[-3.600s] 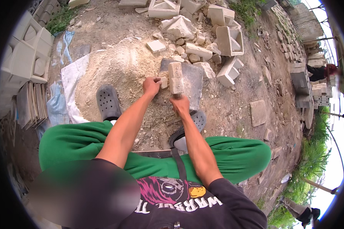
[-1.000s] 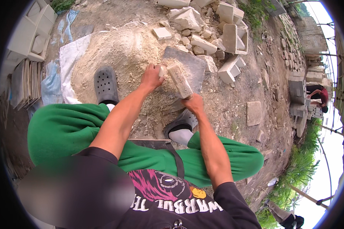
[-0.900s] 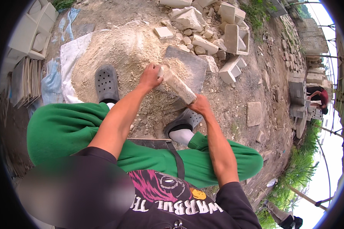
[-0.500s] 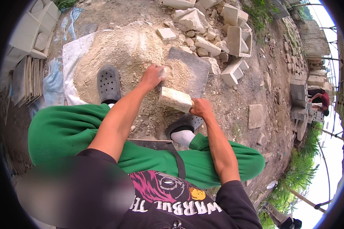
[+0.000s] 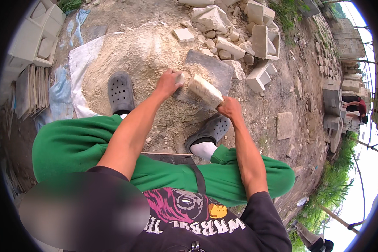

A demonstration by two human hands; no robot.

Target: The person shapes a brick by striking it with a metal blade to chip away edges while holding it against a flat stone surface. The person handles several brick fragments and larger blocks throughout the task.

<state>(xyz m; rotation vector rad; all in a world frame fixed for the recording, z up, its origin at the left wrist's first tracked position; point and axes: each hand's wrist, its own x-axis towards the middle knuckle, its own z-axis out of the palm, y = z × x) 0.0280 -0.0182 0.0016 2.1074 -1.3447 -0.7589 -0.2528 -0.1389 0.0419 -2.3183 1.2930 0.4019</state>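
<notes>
My left hand point(image 5: 169, 82) is closed around a small pale stone chunk point(image 5: 179, 78) at the near left edge of a dark flat slab point(image 5: 223, 77). Pale powder and crumbs lie on part of that slab. In my right hand point(image 5: 229, 107) is the end of a pale, dusty, block-shaped mallet point(image 5: 205, 90), its fingers wrapped round the grip. The mallet's head points up and left, over the slab's near side, a little right of the stone chunk. The grip itself is mostly hidden by my fingers.
A wide heap of pale crushed stone point(image 5: 130, 59) spreads over a white sheet point(image 5: 79, 71). Rubble and broken blocks point(image 5: 229, 44) lie beyond the slab. My grey clogs point(image 5: 120, 90) flank the work area. Thin boards point(image 5: 31, 92) lean at left; another person point(image 5: 359, 107) bends far right.
The mallet has swung up and right, its head lifting away from beside my left hand and tilting the other way. My right hand moved slightly right and up; my left stays nearly in place.
</notes>
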